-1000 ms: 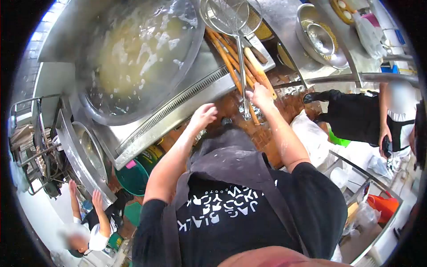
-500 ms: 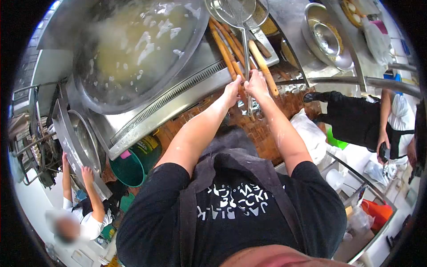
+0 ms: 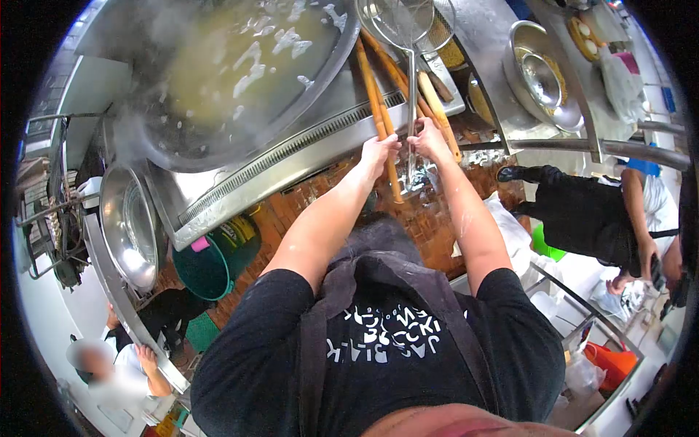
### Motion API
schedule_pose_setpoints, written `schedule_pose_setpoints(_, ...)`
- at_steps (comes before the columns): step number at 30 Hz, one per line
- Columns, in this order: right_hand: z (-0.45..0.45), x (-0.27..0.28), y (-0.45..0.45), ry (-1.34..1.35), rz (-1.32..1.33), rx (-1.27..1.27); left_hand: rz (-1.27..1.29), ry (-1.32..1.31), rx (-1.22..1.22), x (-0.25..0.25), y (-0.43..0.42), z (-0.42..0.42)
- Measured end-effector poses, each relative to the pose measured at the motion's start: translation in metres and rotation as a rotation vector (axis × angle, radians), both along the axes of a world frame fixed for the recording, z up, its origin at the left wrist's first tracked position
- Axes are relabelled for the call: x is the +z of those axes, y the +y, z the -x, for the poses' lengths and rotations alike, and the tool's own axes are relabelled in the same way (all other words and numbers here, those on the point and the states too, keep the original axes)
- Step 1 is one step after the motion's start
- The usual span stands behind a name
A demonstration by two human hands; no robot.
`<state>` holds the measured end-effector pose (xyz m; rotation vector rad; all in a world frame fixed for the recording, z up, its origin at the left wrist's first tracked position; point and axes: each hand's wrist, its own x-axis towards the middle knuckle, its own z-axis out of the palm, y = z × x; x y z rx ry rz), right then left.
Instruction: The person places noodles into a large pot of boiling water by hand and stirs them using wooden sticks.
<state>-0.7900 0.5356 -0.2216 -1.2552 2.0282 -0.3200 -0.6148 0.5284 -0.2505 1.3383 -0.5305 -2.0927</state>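
My left hand (image 3: 380, 151) is closed around long bamboo sticks (image 3: 375, 91); one sticks out below my fist toward me. Close beside it, my right hand (image 3: 431, 140) has its fingertips closed at the metal handle (image 3: 412, 87) of a long-handled wire strainer (image 3: 405, 22). The fingers partly hide that contact. Other wooden handles, including a pale one (image 3: 437, 113), lie just right of the strainer handle and pass behind my right hand.
A huge steaming wok (image 3: 247, 156) of cloudy liquid stands ahead-left on a steel stove (image 3: 291, 142). Nested metal bowls (image 3: 540, 80) sit right. One co-worker (image 3: 145, 371) is left beside a large metal basin (image 3: 129, 226); another (image 3: 582, 211) stands right. A green bin (image 3: 202, 269) is below the stove.
My left hand has drawn a bamboo stick toward me, so its end shows below my hand. The left co-worker has lowered the large basin's near side. My view has shifted slightly.
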Motion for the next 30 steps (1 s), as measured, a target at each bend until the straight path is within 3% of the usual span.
schedule_pose_setpoints(4,-0.022,0.006,0.016,0.365,0.242,0.030,0.000,0.024,-0.198,0.010,0.022,-0.069)
schedule_pose_setpoints(5,-0.040,0.035,0.022,0.444,0.306,0.037,-0.034,0.021,-0.247,0.019,0.031,-0.092)
schedule_pose_setpoints(7,-0.072,0.050,0.022,0.393,0.357,0.076,-0.085,-0.016,-0.312,0.027,0.047,-0.132)
schedule_pose_setpoints(8,-0.094,0.045,0.027,0.336,0.403,0.102,-0.081,-0.015,-0.332,0.028,0.054,-0.150)
schedule_pose_setpoints(10,-0.145,0.036,0.030,-0.037,0.059,0.024,-0.086,-0.004,-0.384,0.037,0.059,-0.177)
schedule_pose_setpoints(12,-0.185,-0.016,0.038,-0.621,-0.041,-0.172,-0.112,-0.030,-0.403,0.054,0.063,-0.198)
schedule_pose_setpoints(13,-0.199,-0.034,0.044,-0.774,-0.034,-0.219,-0.129,-0.041,-0.408,0.059,0.068,-0.211)
schedule_pose_setpoints(16,-0.213,-0.016,0.062,-0.912,-0.065,-0.375,-0.046,-0.168,-0.424,0.053,0.093,-0.265)
schedule_pose_setpoints(17,-0.208,-0.008,0.069,-0.787,-0.037,-0.308,0.072,-0.246,-0.476,0.056,0.105,-0.288)
schedule_pose_setpoints(19,-0.189,-0.012,0.093,-0.914,-0.107,-0.338,0.248,-0.504,-0.612,0.069,0.130,-0.337)
schedule_pose_setpoints(21,-0.178,0.030,0.123,-0.755,-0.150,-0.269,0.222,-0.488,-0.624,0.081,0.161,-0.391)
schedule_pose_setpoints(23,-0.159,0.041,0.153,-0.822,-0.165,-0.269,0.158,-0.496,-0.595,0.091,0.193,-0.443)
schedule_pose_setpoints(26,-0.142,0.062,0.187,-0.431,-0.035,-0.107,0.104,-0.592,-0.580,0.115,0.220,-0.498)
schedule_pose_setpoints(29,-0.153,0.103,0.199,-0.215,-0.023,-0.165,0.151,-0.676,-0.582,0.121,0.228,-0.533)
schedule_pose_setpoints(30,-0.135,0.069,0.197,-0.194,-0.025,-0.224,0.269,-0.733,-0.584,0.118,0.230,-0.542)
